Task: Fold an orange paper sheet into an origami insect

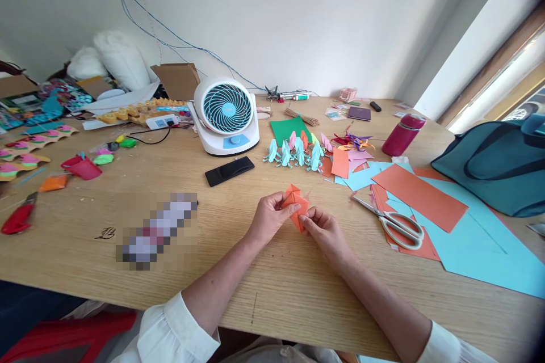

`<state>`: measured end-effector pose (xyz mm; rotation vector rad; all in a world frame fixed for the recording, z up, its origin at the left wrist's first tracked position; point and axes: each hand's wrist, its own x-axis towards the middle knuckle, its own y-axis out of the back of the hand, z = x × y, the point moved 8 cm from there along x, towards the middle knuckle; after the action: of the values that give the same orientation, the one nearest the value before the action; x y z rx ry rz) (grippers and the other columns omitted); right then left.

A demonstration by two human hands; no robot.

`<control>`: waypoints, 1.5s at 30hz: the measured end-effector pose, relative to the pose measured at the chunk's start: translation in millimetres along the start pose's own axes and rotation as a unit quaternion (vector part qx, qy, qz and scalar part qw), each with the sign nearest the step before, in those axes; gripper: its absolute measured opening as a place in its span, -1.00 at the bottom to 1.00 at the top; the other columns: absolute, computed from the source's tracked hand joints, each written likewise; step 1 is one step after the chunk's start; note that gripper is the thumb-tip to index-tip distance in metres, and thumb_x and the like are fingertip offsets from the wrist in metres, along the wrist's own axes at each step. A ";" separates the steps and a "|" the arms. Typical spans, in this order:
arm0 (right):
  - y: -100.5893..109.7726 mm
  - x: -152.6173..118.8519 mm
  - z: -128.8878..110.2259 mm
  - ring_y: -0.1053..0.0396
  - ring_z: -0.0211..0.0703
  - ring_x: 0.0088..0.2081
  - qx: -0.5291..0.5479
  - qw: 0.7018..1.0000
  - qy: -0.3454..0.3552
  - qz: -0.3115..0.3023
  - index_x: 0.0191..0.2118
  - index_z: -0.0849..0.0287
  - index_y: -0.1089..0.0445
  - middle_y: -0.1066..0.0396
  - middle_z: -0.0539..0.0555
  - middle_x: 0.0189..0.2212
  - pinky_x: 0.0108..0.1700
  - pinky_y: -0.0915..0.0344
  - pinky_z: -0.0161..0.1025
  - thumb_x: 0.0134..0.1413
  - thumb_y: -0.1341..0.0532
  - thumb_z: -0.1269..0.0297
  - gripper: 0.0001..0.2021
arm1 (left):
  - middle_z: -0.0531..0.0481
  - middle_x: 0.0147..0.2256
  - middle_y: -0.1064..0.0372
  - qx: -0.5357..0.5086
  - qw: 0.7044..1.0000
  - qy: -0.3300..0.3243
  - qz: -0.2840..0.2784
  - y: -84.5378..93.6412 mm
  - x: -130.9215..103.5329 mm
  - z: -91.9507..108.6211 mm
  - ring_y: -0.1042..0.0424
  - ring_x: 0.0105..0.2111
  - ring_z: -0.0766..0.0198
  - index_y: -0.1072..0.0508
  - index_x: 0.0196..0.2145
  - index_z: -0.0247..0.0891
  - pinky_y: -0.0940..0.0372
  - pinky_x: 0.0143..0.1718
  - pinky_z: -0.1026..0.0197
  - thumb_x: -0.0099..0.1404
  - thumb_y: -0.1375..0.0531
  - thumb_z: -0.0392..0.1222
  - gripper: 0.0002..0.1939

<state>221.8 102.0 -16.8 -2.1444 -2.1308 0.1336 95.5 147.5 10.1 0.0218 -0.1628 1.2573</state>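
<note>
White sleeves (170,326) lay nearest my camera. I had the left hand (269,214) pinching the folded orange paper (300,202) over the counter (230,221), the right hand (327,231) gripping its lower edge. Beyond stood pale-blue paper figures (300,152); to the right, scissors (385,215) lay across orange and blue sheets (481,249).

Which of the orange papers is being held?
The small folded piece, gripped by both the left hand and the right hand. The other orange papers rest on the table, unheld.
</note>
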 end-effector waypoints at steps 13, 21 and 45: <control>1.9 0.9 -1.1 -0.22 -0.26 -0.57 -0.008 1.000 0.021 0.010 -0.48 0.13 -0.33 -0.32 -0.03 -0.63 -0.47 -0.16 -0.27 0.01 -0.33 -0.12 -0.60 | 0.11 -0.53 -0.30 0.027 0.999 0.007 -0.017 0.0 1.4 -2.0 -0.21 -0.50 0.40 -0.47 -0.48 -0.35 -0.14 -0.42 0.33 0.13 -0.34 0.05 -0.64; 9.4 -3.6 -18.4 -0.32 -0.23 -0.45 -0.052 0.993 0.097 0.040 -0.09 0.03 -0.29 -0.42 0.00 -0.32 -0.39 -0.27 -0.25 0.09 -0.30 -0.03 -0.64 | 0.13 -0.57 -0.24 0.077 0.997 -0.009 -0.017 1.0 2.3 1.5 -0.16 -0.50 0.38 -0.50 -0.52 -0.34 -0.08 -0.43 0.32 0.11 -0.36 0.04 -0.65; 5.4 0.7 -18.8 -0.35 -0.08 -0.06 -0.057 0.990 0.129 -0.026 -0.09 0.01 -0.36 -0.39 0.09 -0.13 -0.03 -0.32 -0.14 0.15 -0.27 0.11 -0.76 | 0.06 -0.48 -0.34 0.001 0.995 0.089 -0.036 3.9 1.8 -3.1 -0.19 -0.55 0.44 -0.49 -0.42 -0.31 -0.08 -0.58 0.38 0.09 -0.28 0.04 -0.68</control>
<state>229.8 102.3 1.0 -2.0323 -2.0857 -0.2606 92.7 150.7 7.0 -0.0816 -0.0055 1.1806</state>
